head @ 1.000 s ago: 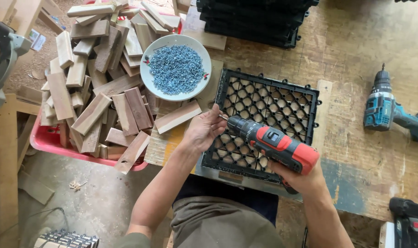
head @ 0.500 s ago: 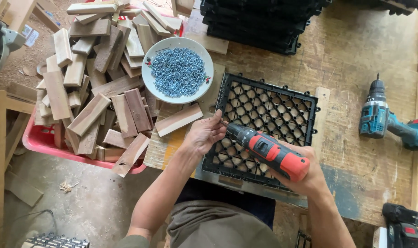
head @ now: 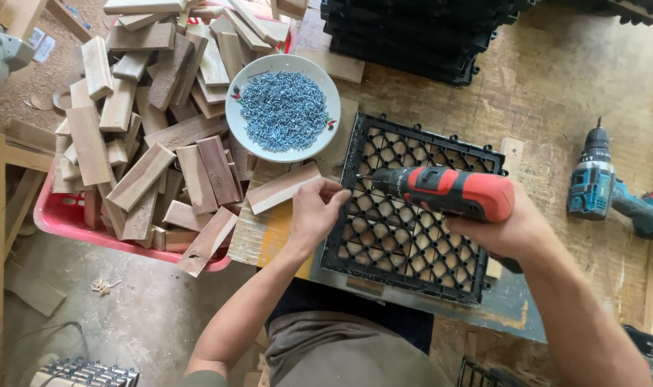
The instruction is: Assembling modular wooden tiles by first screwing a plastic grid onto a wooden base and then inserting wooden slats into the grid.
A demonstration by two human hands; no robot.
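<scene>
— Right hand (head: 509, 229) is wrapped tight round the red drill (head: 448, 192), its bit pointing at the black grid tile's (head: 412, 244) upper left corner.

— And your left hand (head: 315, 211)?

— Fingers pinched together right at the bit's tip, over that same corner; whether they hold a screw, I can't tell.

— What's around the tile?

— White bowl of blue screws (head: 283, 109) just beyond its upper left corner, red bin of wood blocks (head: 150, 143) left of it, teal drill (head: 613, 193) lying well off to its right.
</scene>
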